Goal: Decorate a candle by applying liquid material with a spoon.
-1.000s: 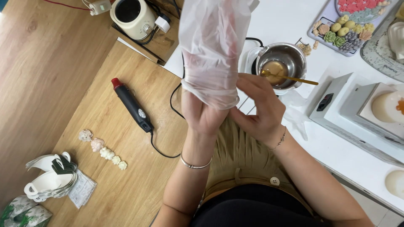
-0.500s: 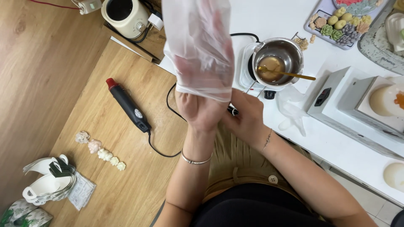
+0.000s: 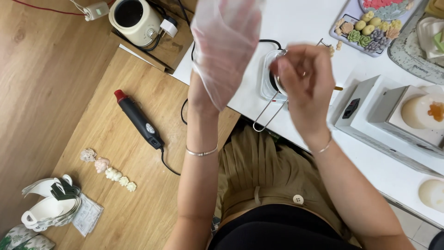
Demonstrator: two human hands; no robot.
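L hand (image 3: pixel 222 46) is open inside a thin plastic glove (image 3: pixel 231 28), raised left of the metal pot (image 3: pixel 273 78). R hand (image 3: pixel 305 83), bare, fingers curled, holds nothing, over the pot.

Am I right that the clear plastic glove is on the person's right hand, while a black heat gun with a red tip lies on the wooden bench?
Not quite: the head view shows the clear plastic glove on the left hand; the right hand is bare. The black heat gun with a red tip does lie on the wooden bench.
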